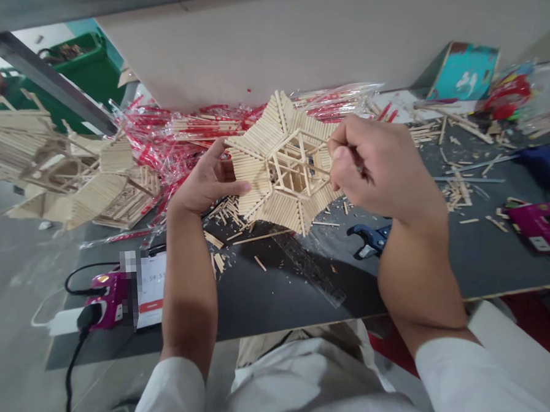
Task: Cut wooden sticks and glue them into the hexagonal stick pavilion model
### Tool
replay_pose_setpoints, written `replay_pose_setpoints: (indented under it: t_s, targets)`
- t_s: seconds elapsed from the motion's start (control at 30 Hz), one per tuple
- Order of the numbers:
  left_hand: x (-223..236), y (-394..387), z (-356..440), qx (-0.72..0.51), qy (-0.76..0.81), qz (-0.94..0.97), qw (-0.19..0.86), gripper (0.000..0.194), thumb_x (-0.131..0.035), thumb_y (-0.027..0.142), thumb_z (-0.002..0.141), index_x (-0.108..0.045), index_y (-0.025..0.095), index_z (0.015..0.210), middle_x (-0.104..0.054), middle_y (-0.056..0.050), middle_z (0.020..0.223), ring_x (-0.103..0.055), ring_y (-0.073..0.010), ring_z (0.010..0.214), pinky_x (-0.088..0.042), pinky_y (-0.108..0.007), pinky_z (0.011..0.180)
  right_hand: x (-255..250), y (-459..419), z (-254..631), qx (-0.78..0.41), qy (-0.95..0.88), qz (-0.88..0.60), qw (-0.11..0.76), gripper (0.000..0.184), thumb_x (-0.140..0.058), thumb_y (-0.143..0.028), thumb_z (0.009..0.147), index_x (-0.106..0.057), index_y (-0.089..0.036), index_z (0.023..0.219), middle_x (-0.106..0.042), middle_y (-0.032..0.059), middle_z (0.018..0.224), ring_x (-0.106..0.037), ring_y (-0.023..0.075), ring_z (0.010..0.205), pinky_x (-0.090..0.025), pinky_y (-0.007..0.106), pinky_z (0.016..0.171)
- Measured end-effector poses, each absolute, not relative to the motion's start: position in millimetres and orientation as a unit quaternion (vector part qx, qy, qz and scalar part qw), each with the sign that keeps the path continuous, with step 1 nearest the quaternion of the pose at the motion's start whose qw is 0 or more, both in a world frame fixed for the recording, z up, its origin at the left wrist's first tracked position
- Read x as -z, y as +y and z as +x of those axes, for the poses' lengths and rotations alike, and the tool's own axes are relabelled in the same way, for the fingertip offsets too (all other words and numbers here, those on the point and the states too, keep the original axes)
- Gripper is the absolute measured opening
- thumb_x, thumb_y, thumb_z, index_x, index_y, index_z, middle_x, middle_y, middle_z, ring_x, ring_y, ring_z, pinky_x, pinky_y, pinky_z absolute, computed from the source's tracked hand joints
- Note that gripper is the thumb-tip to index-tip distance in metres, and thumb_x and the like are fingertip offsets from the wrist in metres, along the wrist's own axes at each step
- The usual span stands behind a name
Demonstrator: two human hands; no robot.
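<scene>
A star-shaped roof model made of thin wooden sticks [255, 155] is held above the dark table, its open hexagonal frame facing me. My left hand [208, 180] grips its left edge, thumb on top and the other fingers behind. My right hand [375, 164] is at the right side, thumb and forefinger pinched together by the hexagon's rim. A thin stick [319, 169] runs from the frame to those fingertips; the pinch itself is partly hidden. Below the model lie a clear ruler [311, 268] and a blue-handled cutter [369, 240].
Red-and-clear plastic packs of sticks [197, 127] line the back. Another wooden stick structure [79, 173] stands at left. Purple power sockets [107, 299] and a lit phone [151, 289] lie front left; another purple socket [540, 228] sits right. Cut stick pieces [458, 187] are scattered about.
</scene>
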State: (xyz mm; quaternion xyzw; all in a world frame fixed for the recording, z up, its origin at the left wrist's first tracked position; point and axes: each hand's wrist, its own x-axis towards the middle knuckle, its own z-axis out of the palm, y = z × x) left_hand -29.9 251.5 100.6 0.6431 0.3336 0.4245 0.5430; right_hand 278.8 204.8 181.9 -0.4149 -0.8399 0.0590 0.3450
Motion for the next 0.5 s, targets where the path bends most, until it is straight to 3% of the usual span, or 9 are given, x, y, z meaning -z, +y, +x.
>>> replay_pose_setpoints:
  t_s: [0.13, 0.23, 0.4, 0.5]
  targets:
    - [-99.7, 251.6, -30.5, -0.422, 0.324, 0.646, 0.547, 0.086, -0.102, 0.038, 0.065, -0.058, 0.03, 0.139, -0.071, -0.009, 0.135, -0.067, -0.0427, 0.133, -0.064, -0.054, 0.104, -183.8, 203.6, 280.2, -0.095, -0.825, -0.417, 0.369, 0.036, -0.043, -0.042, 0.11, -0.067, -0.023, 0.09, -0.061, 0.0034, 0.068, -0.06, 0.0183, 0.066, -0.05, 0.034, 0.064]
    - [-97.8, 252.4, -31.4, -0.422, 0.311, 0.647, 0.554, 0.085, -0.101, 0.035, 0.067, -0.058, 0.03, 0.139, -0.071, -0.009, 0.137, -0.066, -0.0414, 0.134, -0.064, -0.053, 0.106, -183.8, 206.1, 282.1, -0.128, -0.825, -0.404, 0.374, 0.036, -0.049, -0.05, 0.109, -0.07, -0.025, 0.094, -0.064, 0.0036, 0.071, -0.062, 0.0179, 0.068, -0.05, 0.033, 0.059]
    - [-96.5, 252.4, -32.3, -0.421, 0.309, 0.647, 0.556, 0.085, -0.1, 0.033, 0.069, -0.056, 0.03, 0.141, -0.072, -0.01, 0.137, -0.067, -0.041, 0.133, -0.063, -0.053, 0.107, -185.2, 207.0, 286.0, -0.127, -0.83, -0.375, 0.393, 0.011, -0.068, -0.032, 0.101, -0.072, -0.023, 0.094, -0.073, 0.0044, 0.092, -0.064, 0.0162, 0.069, -0.055, 0.036, 0.061]
    - [-96.7, 252.2, -32.5, -0.423, 0.309, 0.647, 0.554, 0.084, -0.1, 0.032, 0.07, -0.057, 0.029, 0.142, -0.073, -0.01, 0.136, -0.069, -0.04, 0.131, -0.064, -0.05, 0.105, -184.4, 205.4, 286.1, -0.115, -0.83, -0.366, 0.406, 0.008, -0.072, -0.027, 0.097, -0.072, -0.023, 0.091, -0.076, 0.0034, 0.09, -0.066, 0.0164, 0.07, -0.058, 0.037, 0.067]
